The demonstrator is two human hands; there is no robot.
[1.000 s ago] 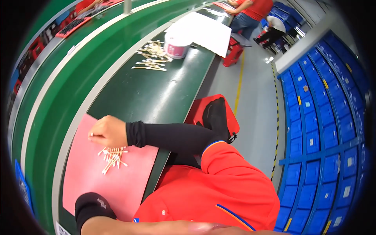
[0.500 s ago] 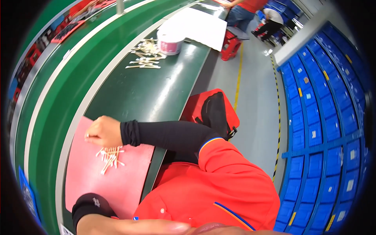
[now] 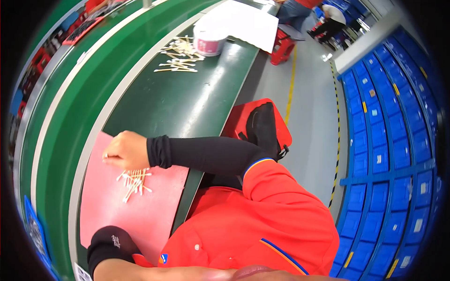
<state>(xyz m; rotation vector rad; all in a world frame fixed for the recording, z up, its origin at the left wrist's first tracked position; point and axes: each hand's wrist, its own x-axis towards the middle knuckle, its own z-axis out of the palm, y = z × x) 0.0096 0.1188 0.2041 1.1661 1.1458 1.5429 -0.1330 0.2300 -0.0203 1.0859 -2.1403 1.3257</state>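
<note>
My right hand (image 3: 125,150), in a black arm sleeve, is closed over the far part of a pink mat (image 3: 103,201). A small white tip shows at its curled fingers and looks like the end of a cotton swab. Right beside the hand, toward me, lies a loose bunch of cotton swabs (image 3: 136,182) with pale sticks and white heads. Some of their ends pass under the hand. Of my left arm only the bent black sleeve (image 3: 110,241) shows, at the mat's near corner. The left hand is out of sight.
Farther along the green work surface (image 3: 154,103), more cotton swabs (image 3: 180,58) lie beside a round white tub (image 3: 208,44) and white sheets (image 3: 248,23). A red stool (image 3: 282,47), a black bag (image 3: 261,126) on a red seat and blue bins (image 3: 379,161) stand to the right. Other people are beyond.
The whole view has shifted slightly, so things sit a little higher and farther right. My right hand stays closed beside the swabs on the mat.
</note>
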